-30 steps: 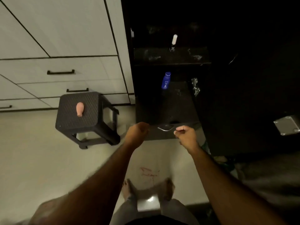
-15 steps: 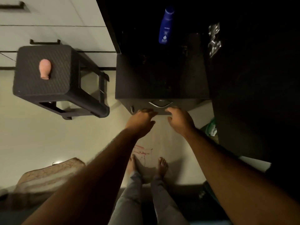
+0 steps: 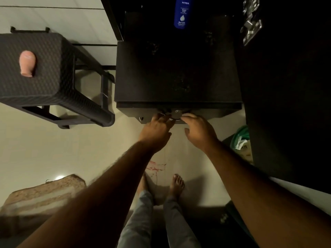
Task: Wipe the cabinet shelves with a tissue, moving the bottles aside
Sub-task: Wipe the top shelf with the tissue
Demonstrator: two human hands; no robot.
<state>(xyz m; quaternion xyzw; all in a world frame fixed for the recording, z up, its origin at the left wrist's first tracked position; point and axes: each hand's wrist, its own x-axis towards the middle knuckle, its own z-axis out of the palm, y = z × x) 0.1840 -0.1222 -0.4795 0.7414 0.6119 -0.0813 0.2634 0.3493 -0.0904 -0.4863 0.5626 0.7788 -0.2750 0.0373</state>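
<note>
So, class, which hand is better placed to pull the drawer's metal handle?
Left, probably: the left hand curls its fingers onto the metal handle, while the right hand only touches its end with straighter fingers.

- only real readable thing here is the blue bottle (image 3: 182, 13) up at 12 o'clock, standing on the dark cabinet shelf (image 3: 179, 72): white "NIVEA" near the top
- smaller lines under that look like "Body Milk", pretty blurry tho
- the tiny print below its drop logo is too small to read
- green bag (image 3: 240, 138) at 3 o'clock has some lettering, can't make it out
</note>
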